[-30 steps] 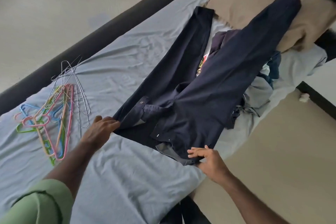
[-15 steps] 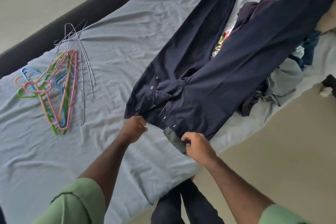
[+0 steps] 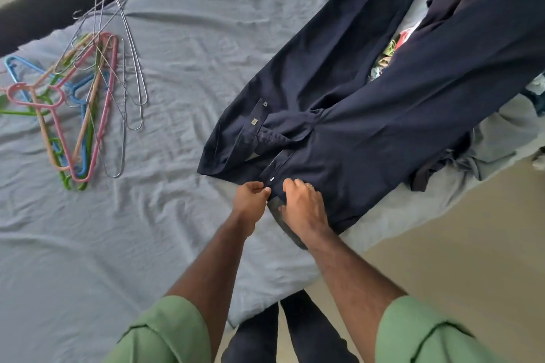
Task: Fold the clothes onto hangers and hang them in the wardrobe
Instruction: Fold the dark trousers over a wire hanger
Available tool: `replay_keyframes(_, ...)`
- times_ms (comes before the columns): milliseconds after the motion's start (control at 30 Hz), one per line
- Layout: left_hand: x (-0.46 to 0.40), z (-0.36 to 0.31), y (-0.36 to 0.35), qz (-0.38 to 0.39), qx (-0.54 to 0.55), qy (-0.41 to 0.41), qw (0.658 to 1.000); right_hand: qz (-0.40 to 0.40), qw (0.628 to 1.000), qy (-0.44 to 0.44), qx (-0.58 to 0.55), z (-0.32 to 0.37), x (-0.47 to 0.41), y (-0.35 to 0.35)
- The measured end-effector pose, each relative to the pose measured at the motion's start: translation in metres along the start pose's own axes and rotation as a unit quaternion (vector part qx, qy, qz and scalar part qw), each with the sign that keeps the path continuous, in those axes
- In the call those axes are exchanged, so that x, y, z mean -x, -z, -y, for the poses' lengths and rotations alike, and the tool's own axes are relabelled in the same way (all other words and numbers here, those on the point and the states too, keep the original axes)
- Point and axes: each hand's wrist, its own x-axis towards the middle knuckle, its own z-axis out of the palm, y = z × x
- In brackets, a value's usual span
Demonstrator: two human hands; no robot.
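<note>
Dark navy trousers [image 3: 368, 115] lie spread on the bed, waist toward me, legs running up to the right, the fly open. My left hand [image 3: 250, 200] pinches the waistband edge at the fly, beside a small white button. My right hand [image 3: 303, 209] lies on the waistband just to the right, its fingers curled into the cloth. The two hands almost touch. A heap of coloured plastic and wire hangers [image 3: 79, 97] lies on the sheet at the left, well apart from the trousers.
The bed carries a wrinkled pale blue sheet [image 3: 177, 68] with a dark frame edge [image 3: 44, 18] at the upper left. A pile of other clothes [image 3: 442, 68] lies under the trouser legs at the right. Beige floor [image 3: 457, 244] is to the right.
My left hand has moved right from the outer waistband corner to the fly. My right hand shifted up onto the waistband. Both hands now meet at the fly. The view moved closer.
</note>
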Motion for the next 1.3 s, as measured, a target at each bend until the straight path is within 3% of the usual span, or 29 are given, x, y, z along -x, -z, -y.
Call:
replay_keyframes(167, -0.006, -0.001, 0.005, 0.023, 0.031, 0.012, 0.999, -0.051, 0.996, -0.016, -0.071, 0.001, -0.007, -0.006)
replay_keyframes(300, -0.008, -0.01, 0.006, 0.03, 0.079, 0.005, 0.996, -0.087, 0.991, 0.042, -0.094, -0.004, 0.002, -0.004)
replay_keyframes(533, -0.012, -0.022, -0.002, 0.009, 0.123, -0.009, 0.992, -0.032, 0.992, 0.085, -0.092, -0.013, 0.002, 0.002)
replay_keyframes(800, -0.009, -0.014, -0.003, 0.031, 0.174, 0.014, 0.984, -0.051, 0.986, 0.134, -0.087, -0.007, -0.044, 0.037)
replay_keyframes(1000, -0.022, -0.015, 0.002, -0.018, 0.219, -0.014, 0.975, -0.053, 0.976, 0.21, 0.002, 0.028, -0.102, 0.071)
replay_keyframes(1100, -0.031, -0.009, 0.005, -0.013, 0.233, -0.028, 0.972, -0.012, 0.972, 0.229, 0.052, 0.045, -0.134, 0.084)
replay_keyframes(1200, -0.037, -0.001, 0.006, 0.007, 0.241, -0.024, 0.97, 0.044, 0.951, 0.235, 0.194, 0.062, -0.159, 0.088)
replay_keyframes(1300, -0.036, 0.002, 0.005, 0.031, 0.266, -0.011, 0.963, 0.084, 0.908, 0.24, 0.334, 0.073, -0.175, 0.083)
